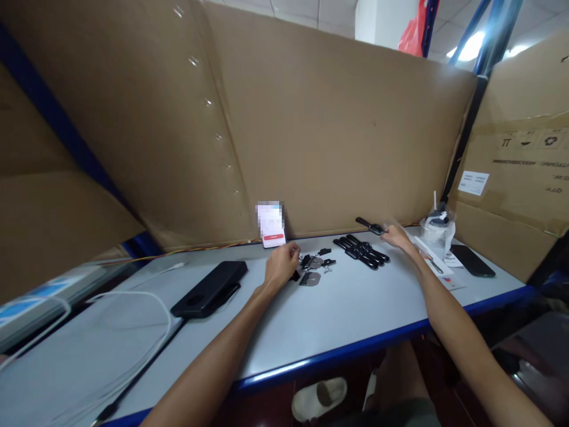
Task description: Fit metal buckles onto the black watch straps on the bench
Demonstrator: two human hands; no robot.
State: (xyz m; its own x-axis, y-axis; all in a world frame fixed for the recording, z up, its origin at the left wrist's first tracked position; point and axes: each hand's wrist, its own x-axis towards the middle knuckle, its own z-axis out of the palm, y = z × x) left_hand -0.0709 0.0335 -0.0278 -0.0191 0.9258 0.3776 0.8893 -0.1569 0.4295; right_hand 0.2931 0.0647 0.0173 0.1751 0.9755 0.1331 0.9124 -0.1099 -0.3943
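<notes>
Black strapped device (pixel 377 229) held at the far side of the worktop (pixel 338 320)

In the head view, the black strapped device is gripped near one end by the right hand (pixel 396 238), its fingers clamped on it, just beyond a group of similar devices (pixel 362 253) laid side by side. The left hand (pixel 281 262) is held at a scatter of small grey and black parts (pixel 316 262), its fingers curled; whether anything is pinched between them cannot be told.

The step in hand seems to be the handling of one device apart from the group; for any move from here, a secure hold and clearance from its neighbours are called for.

At the right, a cup (pixel 438 232) with a straw is wrapped in clear plastic (its contents cannot be made out). The inside of the cardboard box (pixel 511 154) is hidden, as is whatever is carried in the red bag (pixel 414 37) hung above.
</notes>
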